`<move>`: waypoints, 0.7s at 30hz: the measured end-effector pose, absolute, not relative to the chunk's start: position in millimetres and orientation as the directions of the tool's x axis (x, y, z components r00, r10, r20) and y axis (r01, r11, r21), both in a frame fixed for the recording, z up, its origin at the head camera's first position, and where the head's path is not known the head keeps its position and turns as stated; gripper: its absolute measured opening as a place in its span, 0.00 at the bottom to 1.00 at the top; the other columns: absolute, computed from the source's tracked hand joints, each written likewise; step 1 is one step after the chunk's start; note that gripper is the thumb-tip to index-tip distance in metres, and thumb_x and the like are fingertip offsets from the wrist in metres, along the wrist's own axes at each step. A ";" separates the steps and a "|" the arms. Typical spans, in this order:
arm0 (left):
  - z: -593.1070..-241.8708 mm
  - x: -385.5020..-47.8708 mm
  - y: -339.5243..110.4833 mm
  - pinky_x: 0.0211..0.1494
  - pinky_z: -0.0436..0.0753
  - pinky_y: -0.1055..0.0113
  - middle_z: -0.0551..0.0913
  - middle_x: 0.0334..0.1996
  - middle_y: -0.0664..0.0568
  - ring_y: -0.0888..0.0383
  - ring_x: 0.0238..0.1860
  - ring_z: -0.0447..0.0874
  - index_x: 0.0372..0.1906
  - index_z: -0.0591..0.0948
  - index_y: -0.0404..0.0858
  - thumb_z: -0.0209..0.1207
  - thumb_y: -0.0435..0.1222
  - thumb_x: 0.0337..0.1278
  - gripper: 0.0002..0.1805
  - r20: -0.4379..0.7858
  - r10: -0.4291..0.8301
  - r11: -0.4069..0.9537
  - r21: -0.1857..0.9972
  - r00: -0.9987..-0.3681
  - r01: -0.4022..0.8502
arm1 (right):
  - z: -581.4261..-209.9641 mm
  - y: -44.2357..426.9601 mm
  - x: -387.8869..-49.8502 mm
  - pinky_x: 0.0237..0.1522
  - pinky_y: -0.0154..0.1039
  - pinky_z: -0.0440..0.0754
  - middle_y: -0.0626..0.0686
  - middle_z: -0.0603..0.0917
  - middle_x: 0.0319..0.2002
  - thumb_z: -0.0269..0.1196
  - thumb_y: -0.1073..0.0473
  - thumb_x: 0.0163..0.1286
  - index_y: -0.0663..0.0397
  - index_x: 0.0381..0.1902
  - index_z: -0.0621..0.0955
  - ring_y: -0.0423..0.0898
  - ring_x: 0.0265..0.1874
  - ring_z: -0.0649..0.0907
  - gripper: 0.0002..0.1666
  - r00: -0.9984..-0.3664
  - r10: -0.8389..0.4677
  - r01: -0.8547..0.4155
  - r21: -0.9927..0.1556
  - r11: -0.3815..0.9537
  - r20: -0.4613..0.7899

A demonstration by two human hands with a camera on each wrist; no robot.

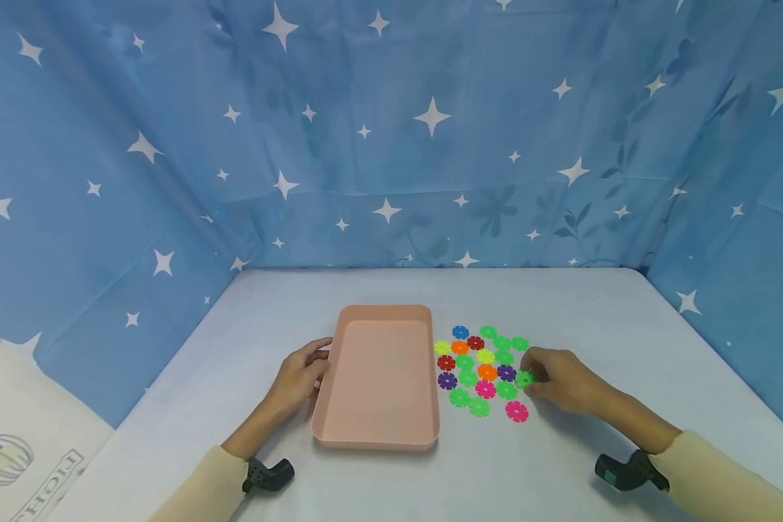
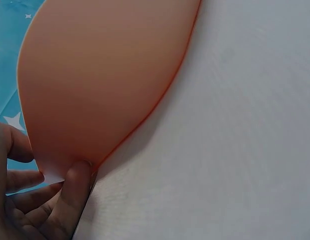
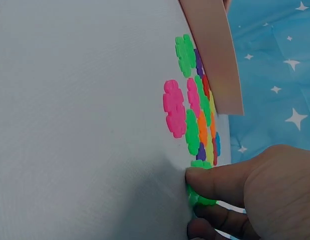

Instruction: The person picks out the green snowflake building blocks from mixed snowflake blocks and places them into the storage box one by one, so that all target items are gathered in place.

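A shallow peach tray (image 1: 383, 380) lies on the white table. At its left side is my left hand (image 1: 300, 373), its loosely bent fingers touching the outer wall. In the left wrist view the thumb (image 2: 77, 187) rests against that wall low down; some fingers are partly hidden. To the right of the tray, my right hand (image 1: 564, 380) pinches a green notched plastic disc (image 1: 524, 378) between thumb and fingers, at the right edge of a group of such discs. A pink disc (image 1: 517, 412) lies nearest to me in that group.
Several flat flower-shaped discs spread beside the tray's right wall, among them a blue one (image 1: 460, 332), an orange one (image 1: 487, 372) and a purple one (image 1: 447, 380). A blue curtain (image 1: 391, 145) with white stars stands behind the table (image 1: 287, 297) and along both sides.
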State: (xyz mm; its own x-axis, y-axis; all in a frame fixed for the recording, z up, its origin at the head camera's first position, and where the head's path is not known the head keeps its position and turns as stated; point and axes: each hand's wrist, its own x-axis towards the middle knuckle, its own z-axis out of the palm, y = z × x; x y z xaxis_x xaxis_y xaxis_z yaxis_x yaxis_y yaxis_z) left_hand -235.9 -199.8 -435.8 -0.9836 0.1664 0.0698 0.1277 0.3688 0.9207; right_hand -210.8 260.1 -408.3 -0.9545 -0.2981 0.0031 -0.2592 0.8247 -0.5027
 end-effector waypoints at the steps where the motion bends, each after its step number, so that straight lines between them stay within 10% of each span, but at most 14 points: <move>1: -435.9 -235.8 -199.4 0.29 0.88 0.60 0.82 0.57 0.37 0.53 0.34 0.87 0.73 0.69 0.36 0.49 0.32 0.70 0.28 0.071 0.166 0.370 0.920 -0.984 0.129 | -408.0 260.7 -211.0 0.32 0.32 0.82 0.46 0.79 0.31 0.75 0.63 0.57 0.55 0.44 0.81 0.44 0.33 0.77 0.18 -0.954 -0.301 -0.261 -0.509 0.820 0.004; 21: -439.9 -236.0 -195.2 0.36 0.89 0.61 0.78 0.64 0.36 0.43 0.53 0.84 0.73 0.70 0.38 0.51 0.32 0.69 0.28 0.118 0.124 0.371 0.915 -0.985 0.156 | -388.3 248.2 -214.7 0.31 0.34 0.85 0.49 0.83 0.31 0.68 0.65 0.66 0.57 0.45 0.82 0.45 0.29 0.83 0.10 -0.926 -0.351 -0.351 -0.660 0.665 0.139</move>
